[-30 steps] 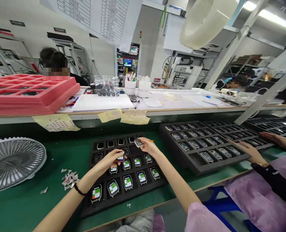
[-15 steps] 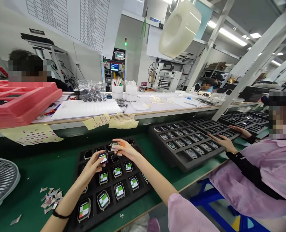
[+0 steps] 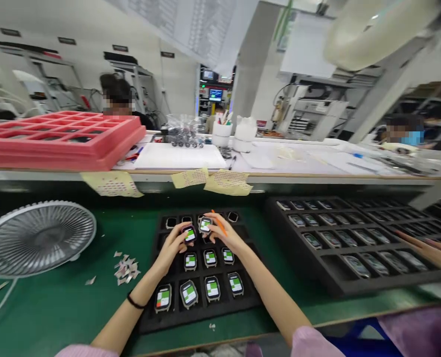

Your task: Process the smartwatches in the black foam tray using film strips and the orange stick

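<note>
My left hand [image 3: 173, 246] is closed around a smartwatch [image 3: 189, 234] whose screen is lit green and white. Close beside it, my right hand [image 3: 220, 233] grips a second lit smartwatch [image 3: 205, 225]. A thin orange stick [image 3: 219, 222], its kind unclear, also lies across the fingers of that hand. Both hands are above a black foam tray [image 3: 220, 317] with square pockets. In its front rows sit several smartwatches with lit screens, such as one near the front [image 3: 212, 288]. Watches with dark screens, such as the corner one [image 3: 233, 216], lie in the back row.
A grey fan [image 3: 37, 238] and small paper scraps [image 3: 126, 270] are at the left on the green mat. To the right stands another black tray [image 3: 317, 253] of watches, with a co-worker's hand [image 3: 428, 250] over it. A red foam tray [image 3: 104, 153] rests on the shelf.
The view has swung right-to-left, so the scene sits further right and the fan shows fully. The watch in my right hand now shows a lit screen; both hands still hold their watches.
</note>
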Available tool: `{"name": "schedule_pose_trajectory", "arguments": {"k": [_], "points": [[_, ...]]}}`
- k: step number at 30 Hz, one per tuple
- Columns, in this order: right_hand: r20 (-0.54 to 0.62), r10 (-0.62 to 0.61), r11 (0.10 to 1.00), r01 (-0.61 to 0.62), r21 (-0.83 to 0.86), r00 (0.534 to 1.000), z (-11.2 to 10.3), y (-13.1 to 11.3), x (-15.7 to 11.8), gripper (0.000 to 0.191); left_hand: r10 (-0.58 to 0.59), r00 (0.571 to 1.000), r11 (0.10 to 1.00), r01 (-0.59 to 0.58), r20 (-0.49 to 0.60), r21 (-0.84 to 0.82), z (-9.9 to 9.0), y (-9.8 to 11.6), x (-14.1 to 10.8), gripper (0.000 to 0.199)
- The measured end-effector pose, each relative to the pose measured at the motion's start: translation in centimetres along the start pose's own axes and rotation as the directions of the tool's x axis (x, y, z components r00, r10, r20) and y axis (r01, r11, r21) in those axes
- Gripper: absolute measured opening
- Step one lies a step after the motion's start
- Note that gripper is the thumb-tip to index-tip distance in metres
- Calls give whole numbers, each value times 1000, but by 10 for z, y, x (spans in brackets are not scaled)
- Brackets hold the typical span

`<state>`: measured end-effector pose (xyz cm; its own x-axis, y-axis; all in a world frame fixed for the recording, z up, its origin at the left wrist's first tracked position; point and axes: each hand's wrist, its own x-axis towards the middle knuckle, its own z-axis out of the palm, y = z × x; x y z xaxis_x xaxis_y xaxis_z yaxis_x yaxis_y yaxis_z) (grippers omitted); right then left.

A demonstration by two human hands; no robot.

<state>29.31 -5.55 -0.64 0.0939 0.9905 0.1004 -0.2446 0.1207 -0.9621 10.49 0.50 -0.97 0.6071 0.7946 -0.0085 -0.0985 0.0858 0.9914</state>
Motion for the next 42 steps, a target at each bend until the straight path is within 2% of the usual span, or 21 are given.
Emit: {"name": "schedule_pose_trajectory", "arguments": {"k": [6, 9, 19, 29, 35, 42], "points": [[11, -22, 997, 22, -67, 1000, -1, 9, -4, 44, 58, 997, 995, -62, 44, 72, -4, -5, -5, 54], [41, -27, 997, 30, -69, 999, -2, 11, -6, 44, 51, 998, 998, -52, 44, 32, -3, -5, -7, 50], [30, -18, 995, 21, -103, 999, 0, 8, -6, 30, 57, 998, 996, -57, 2, -71, -1, -4, -8, 40], [117, -26, 996, 36, -85, 993, 2, 8, -9, 34, 51, 998, 997, -53, -40, -55, -4, -10, -3, 43], [106, -22, 995, 32, -94, 994, 3, 6, -9, 33, 0, 1000, 995, -2, -17, -103, -5, -9, -3, 43], [72, -37, 993, 44, -107, 997, 4, 5, -9, 32, 34, 999, 997, -36, -19, -70, -3, -6, -5, 38]]}}
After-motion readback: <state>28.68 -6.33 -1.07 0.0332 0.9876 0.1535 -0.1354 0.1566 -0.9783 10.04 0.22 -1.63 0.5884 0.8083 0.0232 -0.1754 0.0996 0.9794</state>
